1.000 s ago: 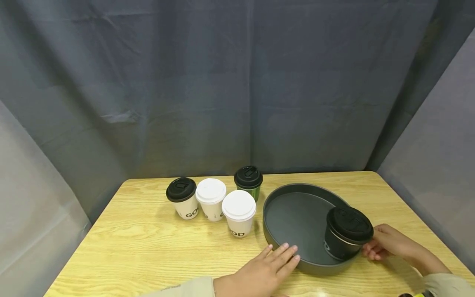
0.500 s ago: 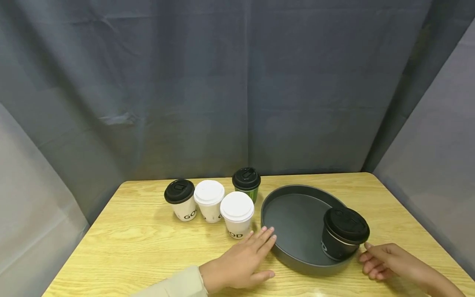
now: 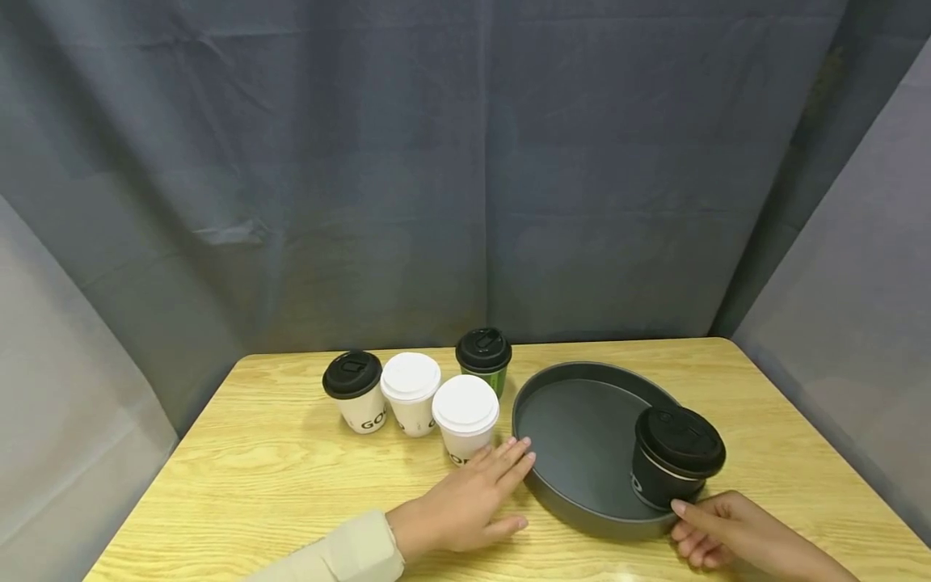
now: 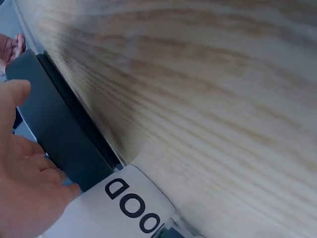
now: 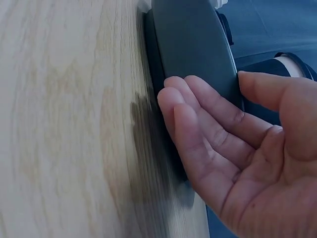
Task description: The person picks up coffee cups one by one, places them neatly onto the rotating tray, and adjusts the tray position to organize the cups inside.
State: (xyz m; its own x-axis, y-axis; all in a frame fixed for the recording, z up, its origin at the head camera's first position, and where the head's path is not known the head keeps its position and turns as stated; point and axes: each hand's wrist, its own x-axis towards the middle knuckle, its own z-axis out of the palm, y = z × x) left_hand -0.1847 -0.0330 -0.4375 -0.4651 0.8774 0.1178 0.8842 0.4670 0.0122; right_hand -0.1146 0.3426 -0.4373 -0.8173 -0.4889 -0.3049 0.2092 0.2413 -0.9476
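A round dark grey tray (image 3: 570, 440) lies on the wooden table, holding an upright black lidded paper cup (image 3: 676, 444) near its right front side. My left hand (image 3: 465, 505) has its fingers extended to the tray's left front edge, close to a white-lidded cup (image 3: 465, 408). In the left wrist view that hand's fingers and thumb are spread beside the tray wall (image 4: 59, 119). My right hand (image 3: 738, 533) is at the right front of the tray. Its thumb is at the rim and its loosely bent fingers lie against the outer wall (image 5: 193, 44) in the right wrist view.
Left of the tray stand another white-lidded cup (image 3: 411, 396), a white cup with a black lid (image 3: 356, 392) and a green cup with a black lid (image 3: 485, 360). A grey curtain (image 3: 378, 178) hangs behind the table (image 3: 240, 469).
My left hand has drawn back leftward from the tray's front rim to its left front edge. My right hand has moved left and toward the front of the rim. The cups stay put.
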